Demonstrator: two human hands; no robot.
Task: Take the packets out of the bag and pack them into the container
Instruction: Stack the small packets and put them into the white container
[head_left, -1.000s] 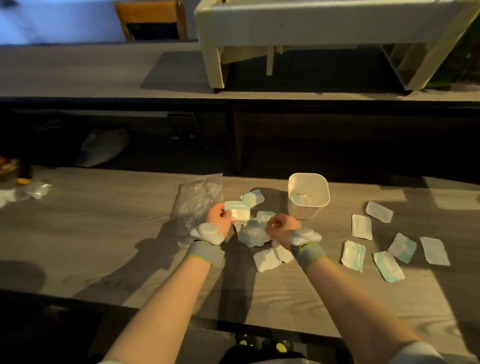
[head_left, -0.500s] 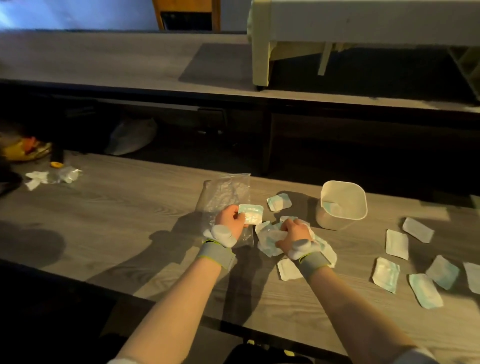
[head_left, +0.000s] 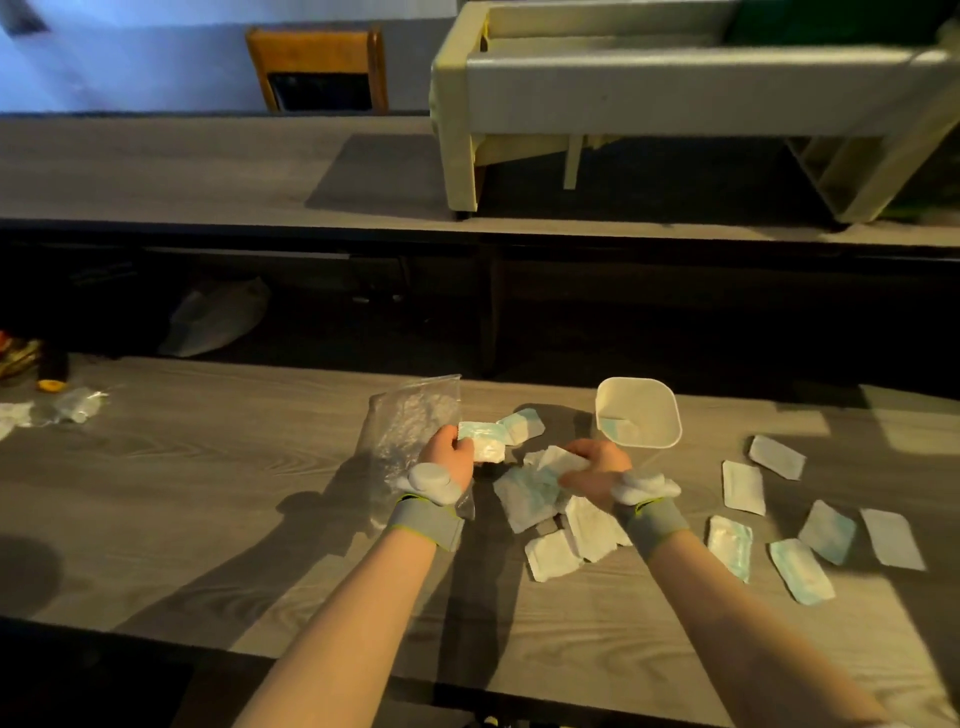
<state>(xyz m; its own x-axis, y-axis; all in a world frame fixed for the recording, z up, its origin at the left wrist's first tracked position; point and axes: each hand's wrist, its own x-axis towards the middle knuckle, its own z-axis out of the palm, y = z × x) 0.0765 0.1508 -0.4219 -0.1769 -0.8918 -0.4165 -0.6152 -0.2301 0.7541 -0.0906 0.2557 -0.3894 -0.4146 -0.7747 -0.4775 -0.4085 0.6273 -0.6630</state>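
**On grey table, packing barely begun**

At the edge of the flat clear bag (head_left: 410, 426), left hand (head_left: 447, 457) pinches one packet (head_left: 483, 441); right hand (head_left: 597, 470) clutches a second packet (head_left: 550, 460) from the pile (head_left: 530, 499), near the white container (head_left: 649, 405). Most loose packets (head_left: 743, 486) lie unpacked, esp. at right. Container prob. holds one or so, too dim to tell; bag's contents unclear

A dim workroom, it seems: long grey tables (head_left: 208, 493) in rows, a chair (head_left: 317, 67) upper left, a cream rack (head_left: 675, 93) upper right.
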